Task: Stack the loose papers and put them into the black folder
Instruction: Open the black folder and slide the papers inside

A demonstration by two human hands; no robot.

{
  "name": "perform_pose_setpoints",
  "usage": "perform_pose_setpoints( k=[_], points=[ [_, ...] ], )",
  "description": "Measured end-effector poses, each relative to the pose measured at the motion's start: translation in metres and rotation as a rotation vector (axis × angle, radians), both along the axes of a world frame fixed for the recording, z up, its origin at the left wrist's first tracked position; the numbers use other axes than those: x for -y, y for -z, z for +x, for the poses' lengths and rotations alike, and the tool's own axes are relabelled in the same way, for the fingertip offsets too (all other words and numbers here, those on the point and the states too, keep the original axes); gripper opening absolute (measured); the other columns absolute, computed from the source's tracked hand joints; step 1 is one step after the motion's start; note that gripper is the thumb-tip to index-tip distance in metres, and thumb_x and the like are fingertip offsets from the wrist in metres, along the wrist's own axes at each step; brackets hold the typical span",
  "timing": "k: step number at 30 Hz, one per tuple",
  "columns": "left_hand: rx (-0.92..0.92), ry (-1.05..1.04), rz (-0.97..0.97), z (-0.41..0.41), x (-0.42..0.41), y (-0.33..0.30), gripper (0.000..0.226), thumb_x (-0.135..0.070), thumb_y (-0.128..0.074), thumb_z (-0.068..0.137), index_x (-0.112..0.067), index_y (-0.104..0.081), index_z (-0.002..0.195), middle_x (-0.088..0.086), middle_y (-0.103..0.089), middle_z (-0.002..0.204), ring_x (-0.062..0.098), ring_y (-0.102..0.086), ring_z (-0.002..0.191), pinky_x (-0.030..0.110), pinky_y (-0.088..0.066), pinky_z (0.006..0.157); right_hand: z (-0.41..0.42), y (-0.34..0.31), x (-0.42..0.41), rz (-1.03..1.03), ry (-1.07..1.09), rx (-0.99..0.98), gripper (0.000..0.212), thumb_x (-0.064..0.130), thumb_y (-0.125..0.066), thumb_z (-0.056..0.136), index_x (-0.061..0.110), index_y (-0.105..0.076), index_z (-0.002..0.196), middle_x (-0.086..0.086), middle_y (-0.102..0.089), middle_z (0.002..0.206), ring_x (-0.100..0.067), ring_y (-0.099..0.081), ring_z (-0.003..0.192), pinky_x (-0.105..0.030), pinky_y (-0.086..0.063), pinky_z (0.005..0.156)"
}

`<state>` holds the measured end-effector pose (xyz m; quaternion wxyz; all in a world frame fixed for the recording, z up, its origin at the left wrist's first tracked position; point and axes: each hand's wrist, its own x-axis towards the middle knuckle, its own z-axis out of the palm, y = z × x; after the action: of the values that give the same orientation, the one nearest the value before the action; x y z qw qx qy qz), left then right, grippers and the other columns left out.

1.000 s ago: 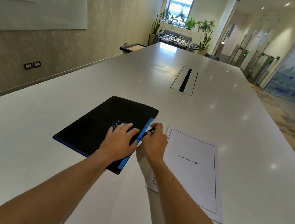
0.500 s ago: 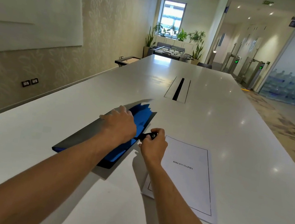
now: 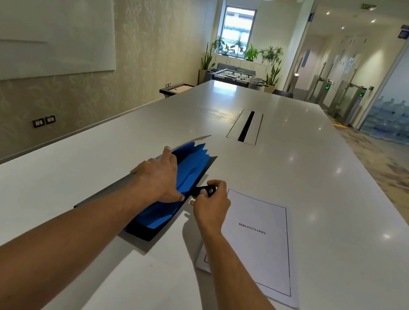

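- While the black folder (image 3: 150, 229) lies on the white table (image 3: 325, 202), its cover is lifted up, so the blue accordion pockets (image 3: 189, 174) fan out inside.
- Left hand (image 3: 158, 179) curls its grip over the raised cover's edge, fingers closed round it; the cover shows only edge-on, a thin grey strip.
- Right hand (image 3: 212, 205) pinches the folder's small black strap tab (image 3: 204, 190) between thumb and fingers. Most of the tab is hidden in that grip, so can't tell what kind of clasp it is.
- Stack of papers (image 3: 258, 245) sits just right of the folder, flat, top sheet reading "BIBLIOGRAPHY". The right forearm covers its near left corner, and how many sheets there are is hard to make out.
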<state>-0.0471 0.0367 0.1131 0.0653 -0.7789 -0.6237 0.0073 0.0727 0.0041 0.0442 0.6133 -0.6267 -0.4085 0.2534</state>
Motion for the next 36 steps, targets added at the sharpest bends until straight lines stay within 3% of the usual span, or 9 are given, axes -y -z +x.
perform_pose_setpoints(
  k=[8,14,19,21,24,28,30,33,36],
  points=[
    [0.005,-0.007,0.002,-0.007,0.0,-0.007,0.125,-0.072,-0.072,0.058,-0.008,-0.014,0.148,0.01,-0.001,0.159,0.037,-0.053,0.118,0.05,-0.049,0.092,0.001,-0.004,0.003,0.02,-0.007,-0.016,0.024,-0.001,-0.053,0.092,0.014,-0.051,0.11,-0.004,-0.057,0.101,-0.029,-0.068,0.097,-0.042,-0.06,0.079],
    [0.01,0.008,0.011,-0.012,0.001,-0.014,0.096,-0.036,-0.073,0.07,-0.006,-0.02,0.144,0.013,-0.001,0.159,0.036,-0.057,0.109,0.041,-0.045,0.079,0.002,0.0,0.007,0.03,-0.012,-0.017,0.022,0.0,-0.052,0.095,0.015,-0.05,0.112,-0.012,-0.06,0.11,-0.028,-0.069,0.093,-0.022,-0.059,0.065],
    [0.147,0.027,-0.087,-0.018,-0.003,-0.014,0.079,-0.02,-0.057,0.081,-0.014,-0.016,0.148,0.012,0.001,0.16,0.039,-0.049,0.119,0.043,-0.042,0.09,0.007,0.001,0.007,0.001,-0.01,-0.019,0.023,-0.001,-0.05,0.094,0.013,-0.05,0.112,-0.012,-0.059,0.107,-0.029,-0.068,0.092,-0.037,-0.061,0.073],
    [0.205,0.035,-0.109,-0.02,-0.005,-0.012,0.077,-0.016,-0.051,0.084,-0.019,-0.014,0.151,0.012,-0.009,0.159,0.039,-0.046,0.124,0.045,-0.041,0.095,0.012,0.002,0.007,-0.028,-0.018,-0.031,0.022,-0.002,-0.05,0.094,0.012,-0.05,0.111,-0.008,-0.056,0.102,-0.031,-0.067,0.093,-0.04,-0.061,0.075],
    [0.282,0.075,-0.116,-0.02,-0.005,-0.009,0.077,-0.009,-0.044,0.086,-0.028,-0.013,0.153,0.013,-0.031,0.152,0.036,-0.049,0.12,0.042,-0.044,0.091,0.017,0.006,0.008,-0.074,-0.023,-0.026,0.023,-0.002,-0.051,0.093,0.012,-0.051,0.112,-0.008,-0.057,0.103,-0.031,-0.067,0.093,-0.031,-0.061,0.069],
    [0.324,0.14,-0.119,-0.014,-0.005,-0.001,0.078,-0.004,-0.041,0.086,-0.04,-0.016,0.15,0.016,-0.051,0.135,0.023,-0.056,0.081,0.031,-0.043,0.063,0.02,0.007,0.011,-0.117,-0.09,0.004,0.034,0.001,-0.057,0.092,0.014,-0.046,0.121,-0.016,-0.06,0.117,-0.029,-0.066,0.099,-0.035,-0.059,0.08],
    [0.351,0.148,-0.115,-0.009,-0.005,0.007,0.073,-0.005,-0.041,0.088,-0.041,-0.021,0.149,0.016,-0.054,0.13,0.019,-0.054,0.073,0.03,-0.044,0.06,0.023,0.007,0.013,-0.149,-0.121,0.002,0.047,0.008,-0.065,0.087,0.018,-0.041,0.126,-0.014,-0.057,0.119,-0.029,-0.064,0.102,-0.043,-0.057,0.087],
    [0.347,0.139,-0.104,-0.001,-0.002,0.015,0.056,-0.01,-0.041,0.092,-0.031,-0.038,0.144,0.016,-0.053,0.133,0.024,-0.056,0.087,0.034,-0.048,0.071,0.031,0.006,0.018,-0.157,-0.103,0.045,0.059,0.018,-0.072,0.083,0.022,-0.037,0.13,-0.009,-0.051,0.123,-0.028,-0.058,0.109,-0.044,-0.054,0.09],
    [0.299,0.119,-0.145,0.008,0.002,0.023,0.031,-0.011,-0.042,0.091,-0.012,-0.063,0.114,0.014,-0.063,0.114,0.025,-0.06,0.087,0.031,-0.048,0.068,0.05,0.007,0.027,-0.147,-0.033,0.144,0.056,0.02,-0.071,0.084,0.021,-0.039,0.13,-0.008,-0.05,0.126,-0.024,-0.055,0.112,-0.04,-0.051,0.094]
  ],
)
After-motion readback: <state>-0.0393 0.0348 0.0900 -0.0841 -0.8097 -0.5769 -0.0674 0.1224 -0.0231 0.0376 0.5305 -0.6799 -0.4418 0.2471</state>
